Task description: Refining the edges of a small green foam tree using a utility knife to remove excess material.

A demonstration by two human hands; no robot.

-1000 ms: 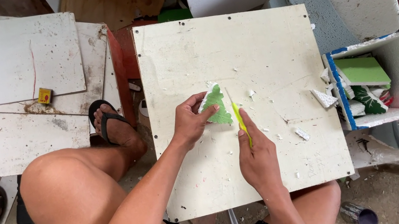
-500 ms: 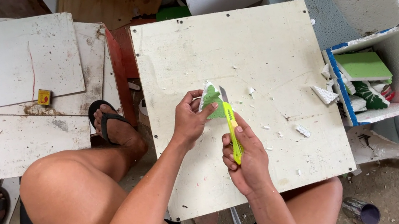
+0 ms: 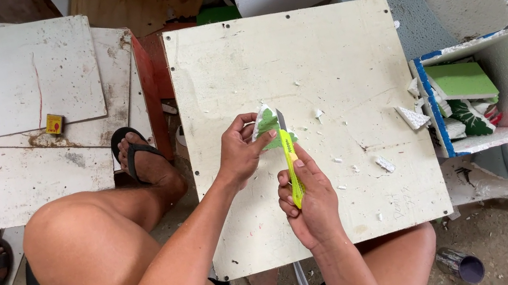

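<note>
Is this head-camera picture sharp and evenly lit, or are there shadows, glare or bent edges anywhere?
Head view: soft, even daylight, no glare on the white board; only faint shadows under the left hand and right hand. The yellow knife and green foam piece look sharp. The board's edges bow slightly, a wide-lens effect.

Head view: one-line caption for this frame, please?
Left hand steadies a green foam piece while right hand cuts with a yellow knife.

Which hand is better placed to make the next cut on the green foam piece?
Probably the right hand: it grips the yellow knife with the blade tip at the green foam piece. The left hand is busy pinning that piece to the white board.
</note>
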